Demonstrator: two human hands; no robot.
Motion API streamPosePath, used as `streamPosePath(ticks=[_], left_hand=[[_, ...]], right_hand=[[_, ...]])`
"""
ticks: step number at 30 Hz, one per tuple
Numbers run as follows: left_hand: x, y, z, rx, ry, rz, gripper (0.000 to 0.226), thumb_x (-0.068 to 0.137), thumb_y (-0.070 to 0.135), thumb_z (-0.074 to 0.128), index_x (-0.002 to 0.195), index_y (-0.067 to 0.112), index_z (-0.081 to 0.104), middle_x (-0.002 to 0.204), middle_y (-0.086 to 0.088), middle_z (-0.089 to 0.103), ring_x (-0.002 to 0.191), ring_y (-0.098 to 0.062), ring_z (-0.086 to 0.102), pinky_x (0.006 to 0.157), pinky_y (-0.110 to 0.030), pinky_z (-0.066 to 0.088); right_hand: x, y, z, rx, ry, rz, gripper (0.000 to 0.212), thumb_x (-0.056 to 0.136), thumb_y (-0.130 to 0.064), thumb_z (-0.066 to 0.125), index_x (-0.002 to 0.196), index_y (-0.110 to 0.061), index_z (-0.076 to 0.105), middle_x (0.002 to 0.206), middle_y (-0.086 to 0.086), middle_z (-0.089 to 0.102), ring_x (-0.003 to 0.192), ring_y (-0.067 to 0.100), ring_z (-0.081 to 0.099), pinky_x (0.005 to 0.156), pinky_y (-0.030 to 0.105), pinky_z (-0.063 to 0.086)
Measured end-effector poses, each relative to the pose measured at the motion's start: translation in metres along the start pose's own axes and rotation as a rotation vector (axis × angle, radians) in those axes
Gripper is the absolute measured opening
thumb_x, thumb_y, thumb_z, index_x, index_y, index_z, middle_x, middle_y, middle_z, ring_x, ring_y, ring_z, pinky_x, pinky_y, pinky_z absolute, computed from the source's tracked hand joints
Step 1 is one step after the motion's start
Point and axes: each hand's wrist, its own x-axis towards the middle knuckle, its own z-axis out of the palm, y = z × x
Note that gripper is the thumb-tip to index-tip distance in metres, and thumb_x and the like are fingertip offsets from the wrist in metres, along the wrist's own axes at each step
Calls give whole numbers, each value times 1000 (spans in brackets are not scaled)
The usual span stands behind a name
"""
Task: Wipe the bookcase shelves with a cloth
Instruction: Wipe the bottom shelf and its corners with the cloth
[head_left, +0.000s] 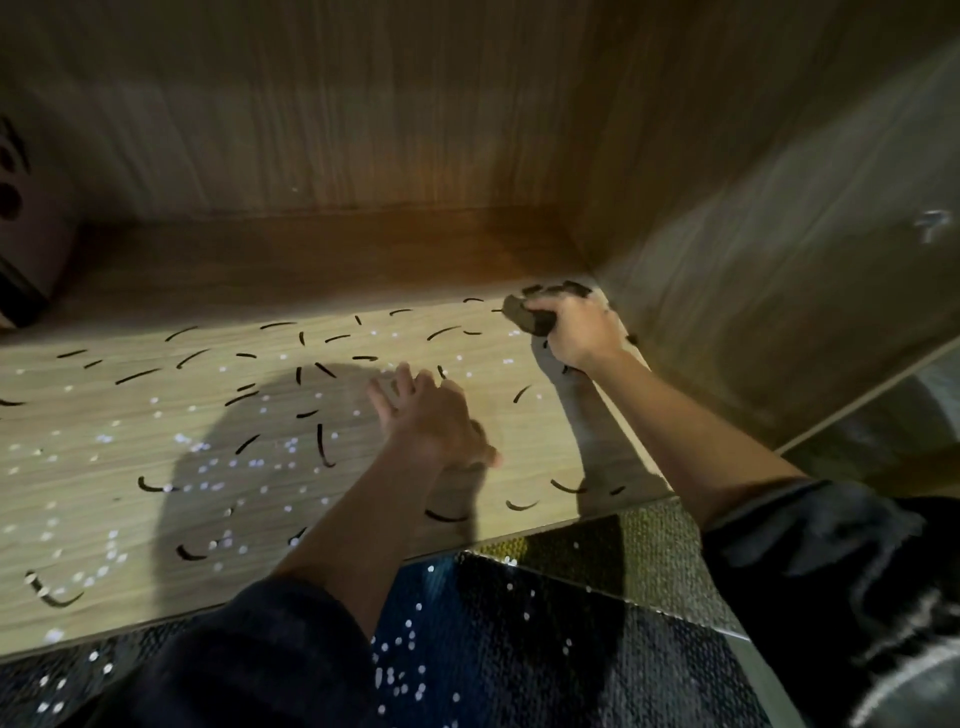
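A light wooden bookcase shelf (130, 467) fills the view, strewn with several thin dark curved strips and small white specks. My right hand (576, 332) grips a dark crumpled cloth (530, 317) at the shelf's back right corner, against the side panel. My left hand (431, 421) rests flat on the shelf near the middle, fingers spread and straight, holding nothing. Both forearms come out of dark sleeves.
The wooden back panel (337, 114) and right side panel (753, 234) close in the shelf. A pinkish box with dark marks (26, 218) stands at the back left. Below the shelf's front edge lies dark woven carpet (519, 649) dotted with white specks.
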Motion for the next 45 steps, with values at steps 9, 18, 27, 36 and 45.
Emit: streamPosePath(ticks=[9, 18, 27, 36, 45], left_hand=[[-2, -34, -17, -494, -45, 44, 65, 79, 33, 71, 137, 23, 43, 144, 2, 42, 134, -20, 35, 115, -51, 10], [-95, -57, 52, -307, 441, 56, 46, 91, 23, 53, 133, 39, 42, 146, 20, 30, 140, -6, 18, 110, -53, -10], [-135, -82, 85, -329, 628, -1, 45, 91, 27, 54, 135, 33, 46, 140, 14, 43, 133, -8, 36, 107, -42, -14], [-145, -97, 85, -265, 597, -45, 38, 95, 37, 46, 133, 31, 46, 143, 14, 40, 141, -6, 20, 109, -41, -17], [-139, -98, 76, -253, 491, -21, 40, 98, 41, 37, 138, 33, 39, 148, 15, 34, 143, -5, 9, 111, -47, -13]], right_hand=[[-143, -22, 12, 159, -93, -316, 57, 84, 3, 45, 123, -38, 56, 122, -18, 53, 113, 15, 36, 100, 40, 30], [-112, -2, -19, 300, -85, -324, 54, 84, 6, 45, 111, -37, 62, 123, -2, 60, 113, 27, 52, 99, 44, 41], [-245, -60, 16, 239, -72, -469, 50, 89, -5, 47, 129, -36, 51, 119, -18, 54, 112, 10, 39, 98, 23, 24], [-239, -82, 39, 126, 35, -486, 47, 84, -4, 49, 124, -28, 58, 115, -10, 62, 109, 18, 49, 96, 36, 37], [-227, -69, 37, 169, 46, -436, 41, 86, -4, 51, 121, -23, 61, 112, -7, 63, 104, 15, 48, 89, 29, 29]])
